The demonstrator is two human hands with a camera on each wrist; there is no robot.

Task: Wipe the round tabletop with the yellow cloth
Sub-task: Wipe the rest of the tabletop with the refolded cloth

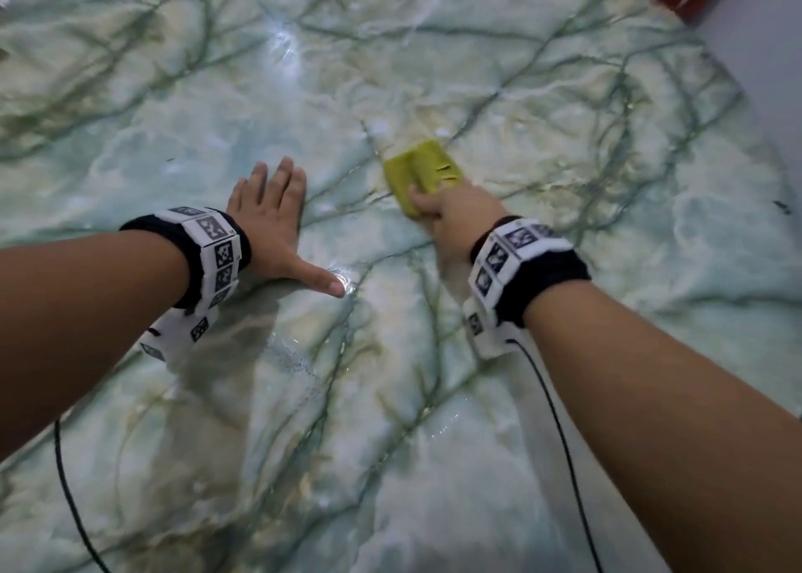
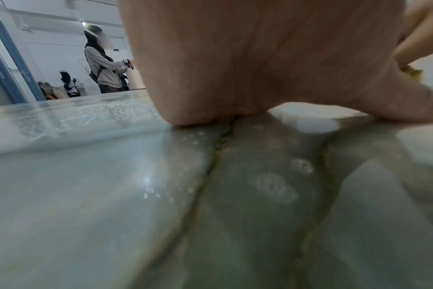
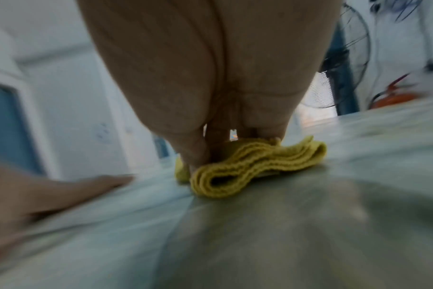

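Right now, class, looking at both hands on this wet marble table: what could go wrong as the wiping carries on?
1. The left hand presses flat on the glossy, droplet-speckled tabletop; it might slip.
2. The yellow cloth, gripped by the right hand, is bunched in folds, so it may leave streaks.

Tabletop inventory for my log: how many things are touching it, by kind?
Hands: 2, left flat, right gripping the cloth
Cloth: 1
Total: 3 on the tabletop
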